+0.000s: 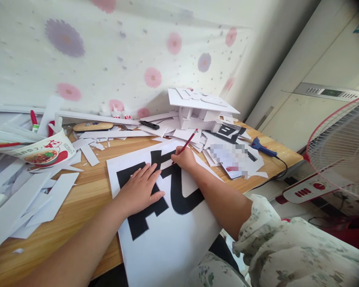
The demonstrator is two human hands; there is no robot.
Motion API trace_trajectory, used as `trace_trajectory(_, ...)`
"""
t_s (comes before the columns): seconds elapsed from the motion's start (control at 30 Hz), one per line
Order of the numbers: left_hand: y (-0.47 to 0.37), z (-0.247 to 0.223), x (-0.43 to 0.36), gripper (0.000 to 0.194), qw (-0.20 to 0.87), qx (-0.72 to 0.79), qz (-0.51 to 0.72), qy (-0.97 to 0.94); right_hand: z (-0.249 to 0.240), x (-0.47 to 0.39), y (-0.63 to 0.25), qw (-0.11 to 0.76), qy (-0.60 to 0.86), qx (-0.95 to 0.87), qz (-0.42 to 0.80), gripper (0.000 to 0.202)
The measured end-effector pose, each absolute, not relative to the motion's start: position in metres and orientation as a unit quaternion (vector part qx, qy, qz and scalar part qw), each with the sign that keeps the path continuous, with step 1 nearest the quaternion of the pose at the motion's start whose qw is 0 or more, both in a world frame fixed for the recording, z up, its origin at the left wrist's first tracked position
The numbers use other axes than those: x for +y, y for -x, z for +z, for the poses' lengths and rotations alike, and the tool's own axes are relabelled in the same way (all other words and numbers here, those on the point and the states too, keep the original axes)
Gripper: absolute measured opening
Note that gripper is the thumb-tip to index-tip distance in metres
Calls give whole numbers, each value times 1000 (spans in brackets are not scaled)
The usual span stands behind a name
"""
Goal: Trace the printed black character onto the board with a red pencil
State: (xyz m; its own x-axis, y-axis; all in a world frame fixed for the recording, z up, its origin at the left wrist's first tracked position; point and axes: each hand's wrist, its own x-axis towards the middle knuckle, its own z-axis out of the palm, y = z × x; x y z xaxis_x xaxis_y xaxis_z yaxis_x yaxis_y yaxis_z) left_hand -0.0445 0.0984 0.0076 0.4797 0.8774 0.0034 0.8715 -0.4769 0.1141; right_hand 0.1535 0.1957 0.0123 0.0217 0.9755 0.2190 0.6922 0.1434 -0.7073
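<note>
I have my left hand (142, 190) laid flat over the black cutout (139, 227), its grip open with the fingers a little apart, pressing rather than pinching. The cutout lies on the white board (167, 249), which sits on the worktop (91, 179) with its near part out past the edge. My right hand (184, 159) has its grip closed round the red pencil (189, 140), low on the shaft, at the upper part of the cutout. I take this to be tracing its outline, though my fingers mostly hide the tip, so I can't be sure which edge it follows.

To do this well, I'd press straight down with the left palm, spreading the load so the cutout can't turn under the pencil. The right-hand curve (177, 195) lies outside that palm and looks the likelier part to creep. For strokes there, I'd shift the left hand close to the line but out of its path, moving it only with the pencil lifted.

I'd draw with light, short strokes, the tip snug against the edge at one steady lean; a changing lean would make the line wander. Inside corners deserve a stop and a fresh start. I'd put no weight on the overhanging part, which could tip the board.
</note>
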Motion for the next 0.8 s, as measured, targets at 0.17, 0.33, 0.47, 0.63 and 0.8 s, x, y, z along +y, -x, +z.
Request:
trace_trajectory(0.17,45,6,97,72,46,511,21,-858,8,203,-164,358,632,-658,199,17)
trace_trajectory(0.33,45,6,99,72,46,509,19,-859,8,209,-173,364,642,-643,205,20)
trace_trajectory(0.47,44,7,100,72,49,511,21,-858,11,209,-177,367,643,-635,222,19)
trace_trajectory(0.63,44,10,97,70,55,517,18,-854,11,209,-180,382,628,-630,251,17)
trace_trajectory(0.8,44,14,95,68,52,520,19,-853,10,210,-181,405,615,-617,279,19)
